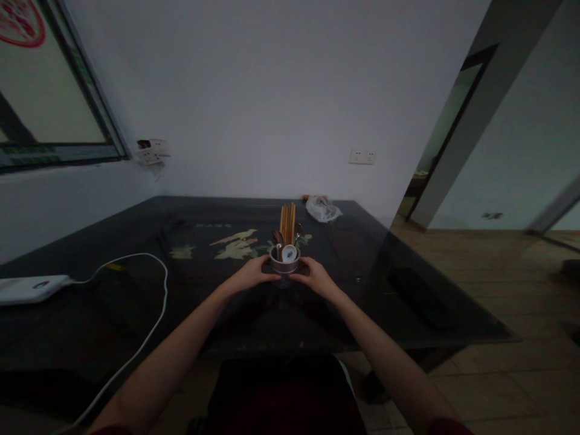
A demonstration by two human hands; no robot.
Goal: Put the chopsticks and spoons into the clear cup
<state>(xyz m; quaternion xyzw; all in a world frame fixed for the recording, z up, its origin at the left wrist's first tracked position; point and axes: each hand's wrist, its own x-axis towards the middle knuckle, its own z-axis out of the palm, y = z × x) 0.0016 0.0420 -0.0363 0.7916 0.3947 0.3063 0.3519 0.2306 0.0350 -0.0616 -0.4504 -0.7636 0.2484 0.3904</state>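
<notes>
A small round utensil cup point(285, 266) stands upright on the dark glossy table, between my two hands. Wooden chopsticks point(287, 225) rise from it in a bundle. A white spoon point(289, 254) with a blue mark leans at its front, and metal spoons point(298, 230) show at the sides. My left hand point(254, 272) grips the cup's left side, thumb across the front. On the opposite side my right hand point(316, 275) holds it the same way. The fingers behind the cup are hidden.
At the left, a white power bank point(34, 289) lies with a white cable point(165, 284) running over the table's front edge. A crumpled clear plastic bag point(322, 209) rests near the wall. A dark flat object point(421, 296) lies at the right of the table point(362, 320).
</notes>
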